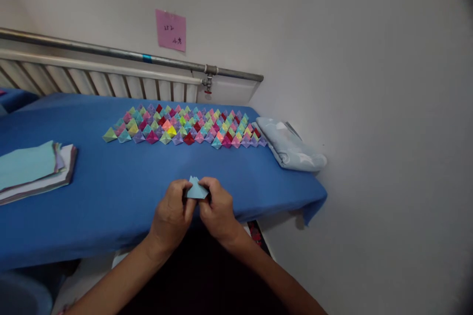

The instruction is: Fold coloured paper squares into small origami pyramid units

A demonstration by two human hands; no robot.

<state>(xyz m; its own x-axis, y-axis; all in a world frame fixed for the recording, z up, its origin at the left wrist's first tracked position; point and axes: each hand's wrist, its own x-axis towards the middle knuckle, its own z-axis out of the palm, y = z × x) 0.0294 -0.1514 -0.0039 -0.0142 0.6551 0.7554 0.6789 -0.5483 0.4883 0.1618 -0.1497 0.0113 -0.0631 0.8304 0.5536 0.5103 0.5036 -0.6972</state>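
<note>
Between my two hands, above the near edge of the blue-covered table (121,197), is a light blue folded paper (197,190) with pointed tips at its top. My left hand (172,211) pinches its left side, thumb on top and fingers curled beneath. On the right side my right hand (219,209) grips it the same way. The fingers under the paper are partly hidden. Beyond the hands, many folded paper pieces (188,139) in pink, green, purple, red, yellow and blue stand in close rows on the cloth.
At the left lies a stack of paper sheets (29,165) with light blue on top. A folded grey-blue patterned cloth (291,145) sits at the right end against the wall. Behind the table run a radiator (111,81) and a metal pipe (111,52). A pink note (171,30) hangs above.
</note>
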